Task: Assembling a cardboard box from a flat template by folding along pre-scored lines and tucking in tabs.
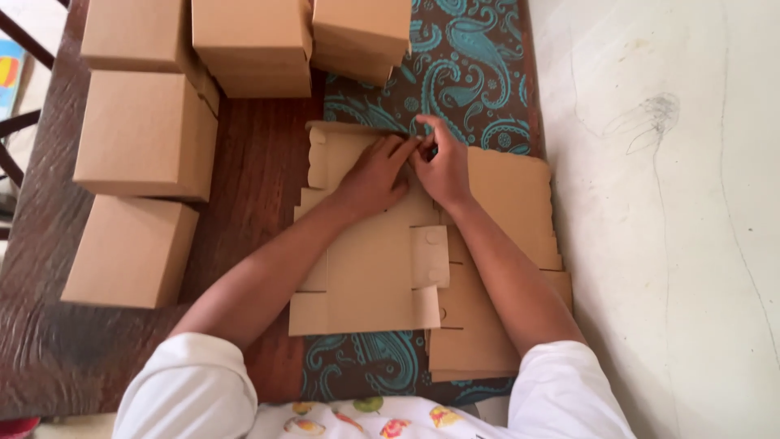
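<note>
Left hand (pixel 375 175) and right hand (pixel 441 167) both pinching the far edge of a flat unfolded cardboard box blank (pixel 374 268) atop a stack of blanks (pixel 504 317) on the paisley-clothed counter (pixel 244 162), folded cardboard boxes (pixel 146 134) lined up left.

Five folded cardboard boxes stand on the table: one (pixel 130 252) nearest the person at the left, one (pixel 145 134) behind it, one (pixel 134 34) in the far left corner, one (pixel 252 45) in the middle of the far row, and one (pixel 361 36) at the far right of that row. One flat cardboard sheet (pixel 374 268) lies on top of a pile of flat sheets (pixel 504 203); how many sheets the pile holds cannot be told. Two hands are on the top sheet: one left hand (pixel 375 175) and one right hand (pixel 443 167). One patterned cloth (pixel 471 73) lies beneath. There is one wooden table (pixel 252 162).
</note>
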